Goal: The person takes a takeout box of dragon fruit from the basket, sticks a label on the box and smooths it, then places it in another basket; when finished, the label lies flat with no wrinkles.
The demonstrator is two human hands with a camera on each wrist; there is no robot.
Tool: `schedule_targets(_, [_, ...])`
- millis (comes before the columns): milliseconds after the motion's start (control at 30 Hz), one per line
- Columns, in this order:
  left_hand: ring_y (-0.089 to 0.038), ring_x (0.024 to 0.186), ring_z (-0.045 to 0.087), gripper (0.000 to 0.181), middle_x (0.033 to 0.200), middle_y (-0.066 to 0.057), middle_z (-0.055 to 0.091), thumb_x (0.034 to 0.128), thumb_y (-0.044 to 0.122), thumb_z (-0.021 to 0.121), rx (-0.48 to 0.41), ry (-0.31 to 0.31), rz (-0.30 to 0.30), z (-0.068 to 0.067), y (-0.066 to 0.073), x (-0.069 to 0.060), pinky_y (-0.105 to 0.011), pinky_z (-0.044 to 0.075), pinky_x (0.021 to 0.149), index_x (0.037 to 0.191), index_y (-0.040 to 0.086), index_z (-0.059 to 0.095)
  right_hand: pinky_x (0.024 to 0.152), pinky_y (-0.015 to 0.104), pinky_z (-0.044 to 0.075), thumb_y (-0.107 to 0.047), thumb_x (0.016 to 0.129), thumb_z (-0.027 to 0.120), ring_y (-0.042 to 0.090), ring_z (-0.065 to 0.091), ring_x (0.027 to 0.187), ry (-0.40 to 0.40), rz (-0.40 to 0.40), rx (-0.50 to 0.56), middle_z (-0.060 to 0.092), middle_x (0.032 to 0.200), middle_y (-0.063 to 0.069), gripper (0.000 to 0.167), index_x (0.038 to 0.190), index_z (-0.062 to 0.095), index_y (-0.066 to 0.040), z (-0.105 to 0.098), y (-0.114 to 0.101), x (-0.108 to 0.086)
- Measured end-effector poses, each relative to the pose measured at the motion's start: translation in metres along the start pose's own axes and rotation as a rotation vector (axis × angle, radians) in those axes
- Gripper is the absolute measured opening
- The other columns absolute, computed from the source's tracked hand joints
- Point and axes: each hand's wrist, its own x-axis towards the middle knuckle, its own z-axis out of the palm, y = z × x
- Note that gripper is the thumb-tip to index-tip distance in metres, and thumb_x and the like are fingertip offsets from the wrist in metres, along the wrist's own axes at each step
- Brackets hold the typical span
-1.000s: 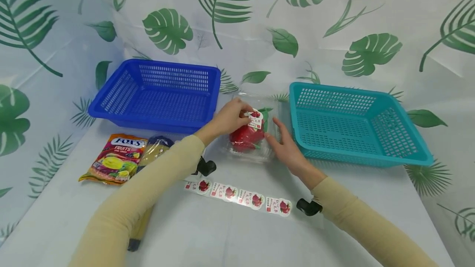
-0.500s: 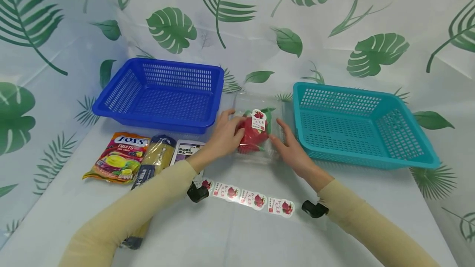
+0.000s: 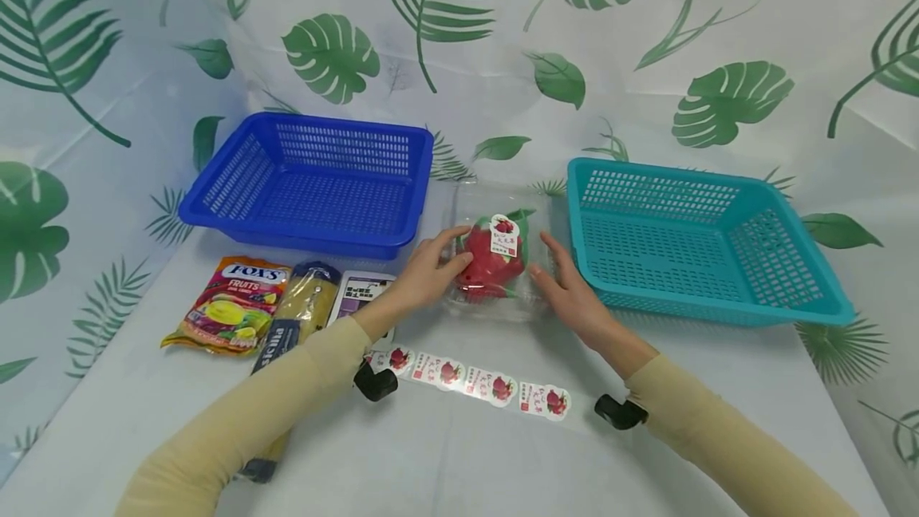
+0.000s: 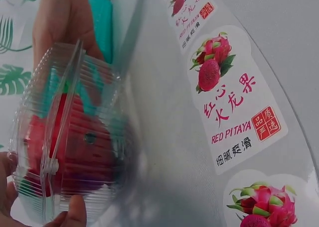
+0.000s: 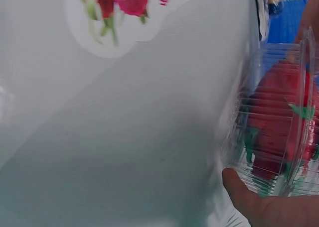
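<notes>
A clear plastic clamshell box (image 3: 527, 305) lies on the table between my hands. Inside it is a red dragon fruit (image 3: 483, 270) with green scales. A white label (image 3: 505, 238) printed with a pitaya sits on its lid. My left hand (image 3: 424, 274) holds the box's left side, thumb toward the front and fingers at the side. In the left wrist view, those fingertips (image 4: 75, 212) bend against the plastic. My right hand (image 3: 574, 294) rests along the right side with fingers fairly straight. The right wrist view shows its thumb (image 5: 241, 192) at the box's lower corner.
A blue basket (image 3: 316, 242) stands at the back left, a teal basket (image 3: 689, 305) at the back right. Left lie a candy bag (image 3: 230, 305), a spaghetti pack (image 3: 305, 301) and a white-and-purple package (image 3: 359, 294). A strip of pitaya stickers (image 3: 491, 386) lies in front.
My left hand has let go of the label on the lid and moved down to the box's left side. The right hand has shifted slightly rightward and stays beside the box.
</notes>
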Motion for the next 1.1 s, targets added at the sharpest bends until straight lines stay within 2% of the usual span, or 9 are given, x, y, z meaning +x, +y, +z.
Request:
schedule_targets(133, [-0.027,0.111,0.051,0.049,0.128,-0.017,0.049,0.0999,0.032,0.056,0.009,0.014,0.005,0.0004,0.0002,-0.001,-0.045,0.046,0.09,0.147,0.027,0.044,0.113,0.06,0.015,-0.043,0.104,0.043,0.035,-0.002,0.148,0.015,0.006,-0.003,-0.002,0.163,0.012,0.068,0.158,0.003,-0.029,-0.0002,0.001,-0.0018])
schedule_targets(367, [-0.028,0.115,0.05,0.046,0.124,-0.017,0.051,0.101,0.031,0.054,0.037,0.044,0.014,0.0024,0.0027,-0.0003,-0.046,0.045,0.09,0.146,0.024,0.045,0.113,0.061,0.014,-0.04,0.105,0.04,0.035,-0.001,0.148,0.017,-0.011,-0.024,-0.001,0.162,0.014,0.063,0.158,0.008,-0.025,0.0004,0.0006,-0.0009])
schedule_targets(567, [-0.028,0.114,0.051,0.045,0.122,-0.017,0.051,0.1017,0.03,0.052,0.032,0.042,0.021,0.0025,0.0028,-0.0005,-0.046,0.045,0.09,0.146,0.023,0.045,0.114,0.061,0.013,-0.038,0.106,0.039,0.035,-0.002,0.148,0.013,-0.014,-0.021,-0.001,0.162,0.013,0.063,0.158,0.007,-0.023,0.0003,-0.0013,-0.001])
schedule_targets(967, [-0.026,0.099,0.055,0.044,0.121,-0.016,0.05,0.1033,0.03,0.049,0.026,0.027,0.029,0.0024,-0.0011,0.0001,-0.041,0.048,0.082,0.147,0.022,0.043,0.114,0.061,0.009,-0.03,0.107,0.039,0.035,-0.006,0.148,0.013,0.025,-0.039,-0.004,0.163,0.014,0.062,0.158,0.004,-0.02,0.0023,-0.0029,0.0003])
schedule_targets(1100, [-0.025,0.097,0.053,0.044,0.119,-0.016,0.051,0.1034,0.03,0.049,0.029,0.034,0.034,0.0036,-0.0015,0.0001,-0.04,0.047,0.08,0.146,0.022,0.044,0.114,0.061,0.009,-0.032,0.107,0.038,0.034,-0.005,0.148,0.014,0.026,-0.036,-0.004,0.163,0.013,0.062,0.158,0.004,-0.022,0.0031,-0.003,-0.0012])
